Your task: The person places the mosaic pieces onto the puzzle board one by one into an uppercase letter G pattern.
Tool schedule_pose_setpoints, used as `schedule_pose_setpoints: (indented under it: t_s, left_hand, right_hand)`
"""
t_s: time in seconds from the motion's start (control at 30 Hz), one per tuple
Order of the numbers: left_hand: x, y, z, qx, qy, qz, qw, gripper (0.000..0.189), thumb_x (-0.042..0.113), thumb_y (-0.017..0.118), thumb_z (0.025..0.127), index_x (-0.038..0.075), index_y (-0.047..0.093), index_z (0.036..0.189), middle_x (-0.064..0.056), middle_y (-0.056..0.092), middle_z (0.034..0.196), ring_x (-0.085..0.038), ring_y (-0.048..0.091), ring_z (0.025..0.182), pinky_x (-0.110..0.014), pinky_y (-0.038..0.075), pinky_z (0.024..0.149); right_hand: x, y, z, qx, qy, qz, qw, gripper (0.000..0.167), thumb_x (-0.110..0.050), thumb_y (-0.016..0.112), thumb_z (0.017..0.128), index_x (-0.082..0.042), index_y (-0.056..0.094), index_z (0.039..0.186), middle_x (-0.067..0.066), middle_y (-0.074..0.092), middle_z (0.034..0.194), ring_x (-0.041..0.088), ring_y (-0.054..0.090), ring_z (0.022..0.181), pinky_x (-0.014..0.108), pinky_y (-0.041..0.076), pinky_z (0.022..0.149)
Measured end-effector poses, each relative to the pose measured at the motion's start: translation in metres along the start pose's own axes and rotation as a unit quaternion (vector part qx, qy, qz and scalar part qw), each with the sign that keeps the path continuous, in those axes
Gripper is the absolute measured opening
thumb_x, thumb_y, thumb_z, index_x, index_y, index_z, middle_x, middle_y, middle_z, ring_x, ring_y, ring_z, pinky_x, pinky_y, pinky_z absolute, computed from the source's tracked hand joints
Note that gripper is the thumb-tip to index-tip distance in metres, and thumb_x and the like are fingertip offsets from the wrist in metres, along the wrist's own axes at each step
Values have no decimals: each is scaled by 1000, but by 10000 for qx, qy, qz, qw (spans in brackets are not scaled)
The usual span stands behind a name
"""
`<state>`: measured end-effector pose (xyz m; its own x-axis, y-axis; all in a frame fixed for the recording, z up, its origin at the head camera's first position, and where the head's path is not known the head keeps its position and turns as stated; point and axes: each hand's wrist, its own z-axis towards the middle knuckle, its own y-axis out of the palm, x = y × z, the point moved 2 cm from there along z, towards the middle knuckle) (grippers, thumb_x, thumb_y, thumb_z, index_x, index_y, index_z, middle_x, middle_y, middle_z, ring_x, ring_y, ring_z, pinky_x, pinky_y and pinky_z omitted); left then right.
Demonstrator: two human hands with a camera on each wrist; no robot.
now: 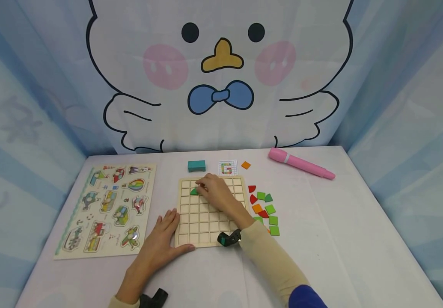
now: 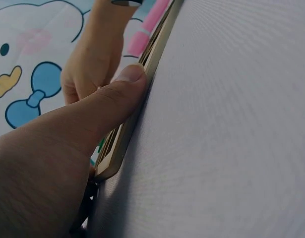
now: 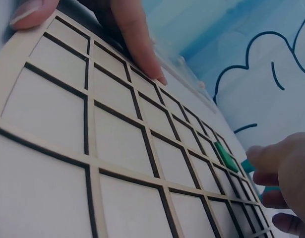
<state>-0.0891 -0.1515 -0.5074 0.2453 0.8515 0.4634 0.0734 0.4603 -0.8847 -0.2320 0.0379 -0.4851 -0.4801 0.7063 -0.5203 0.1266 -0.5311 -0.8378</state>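
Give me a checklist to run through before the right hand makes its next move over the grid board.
1. Left hand touching the grid board: ok, thumb on the near edge.
2. Green piece seated fully in its cell: cannot tell; it lies in the board's far-left part.
3. Right hand empty: cannot tell; the fingertips are partly hidden.
4. Pattern card visible: ok, just beyond the board.
5. Loose pieces all in full view: not ok; the right sleeve and wrist partly cover the nearer ones.
6. Pink pen off the board: ok.
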Motion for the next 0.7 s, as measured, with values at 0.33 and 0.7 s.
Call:
schedule_pose_setpoints:
  t_s: [0.33,0.7]
  left_hand:
    - [0,0,1,-4,-5,67,10000,108,68,74,76,-4,41,150,-21,36,160,-38,33,150,-54,26,125]
    - [0,0,1,-22,-13,59,10000,108,67,74,76,-4,39,151,-20,35,160,-37,32,150,-54,25,126]
  right_hand:
    - [3,-19,-9,345,117,206,9991,34,-27,66,98,-7,69,124,9,66,117,23,64,106,37,58,90]
    - [13,-33,-25,485,288,200,9982,38,-28,68,96,-7,66,128,10,62,126,28,59,119,44,52,104]
